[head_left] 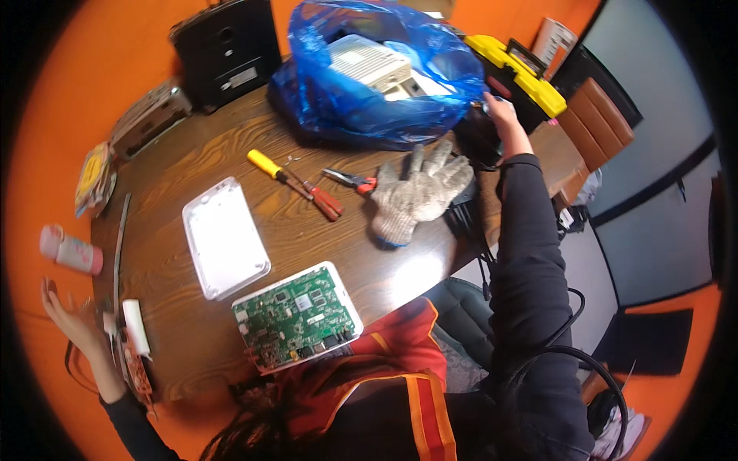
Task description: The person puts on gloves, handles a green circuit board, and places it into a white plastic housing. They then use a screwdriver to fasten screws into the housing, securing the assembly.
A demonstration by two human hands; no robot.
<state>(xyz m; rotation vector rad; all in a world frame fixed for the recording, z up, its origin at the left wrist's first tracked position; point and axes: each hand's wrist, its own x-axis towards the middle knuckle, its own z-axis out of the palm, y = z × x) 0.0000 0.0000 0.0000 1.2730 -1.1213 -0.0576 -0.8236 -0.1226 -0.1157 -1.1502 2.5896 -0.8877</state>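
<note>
Nearest the cam is the person's red-and-orange garment [407,338], by the table [292,246] edge. Just beyond, the green PCB [296,316] sits in its white base [347,300] on the tabletop. Progress, approx.: housing's apart, w/ the white cover [227,238] off, upper left of it; PCB & base not separated. Further out: yellow-handled screwdriver [266,164], red-handled pliers [363,184], grey glove [419,192]. L hand [73,321] is raised, fingers spread, empty, near a pink bottle [73,251]. R hand [504,119] is beside the blue bag [338,115]; can't tell if it's gripping anything. Labels: pale sticker [241,78] on a black device [211,50] at back, print illegible; no brand readable.
</note>
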